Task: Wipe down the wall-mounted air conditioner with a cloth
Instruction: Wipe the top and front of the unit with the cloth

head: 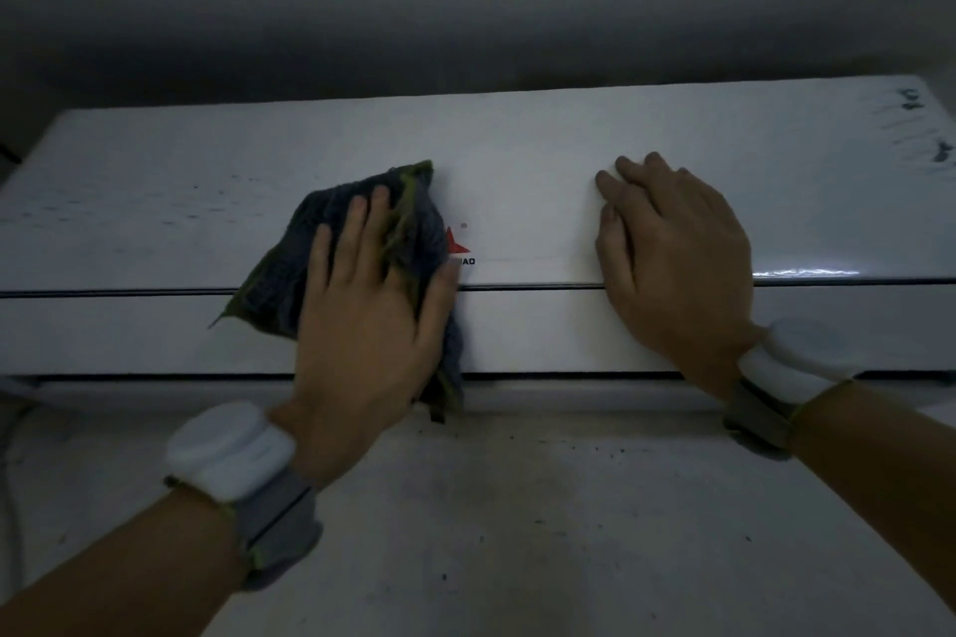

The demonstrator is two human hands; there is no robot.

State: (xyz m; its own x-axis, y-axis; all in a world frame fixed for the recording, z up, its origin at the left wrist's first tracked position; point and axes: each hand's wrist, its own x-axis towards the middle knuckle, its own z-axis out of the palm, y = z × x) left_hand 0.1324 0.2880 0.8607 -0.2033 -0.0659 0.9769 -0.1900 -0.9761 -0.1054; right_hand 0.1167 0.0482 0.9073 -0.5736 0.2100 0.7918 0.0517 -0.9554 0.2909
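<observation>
Cloth (289, 264) under flat left hand (367, 321) across air conditioner (517, 145) seam (right hand (677, 248) flat beside)

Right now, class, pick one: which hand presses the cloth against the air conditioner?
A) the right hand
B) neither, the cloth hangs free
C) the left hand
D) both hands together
C: the left hand lies flat, fingers straight, on the dark cloth against the front of the air conditioner, while the right hand rests bare on the panel, apart from the cloth.
</observation>
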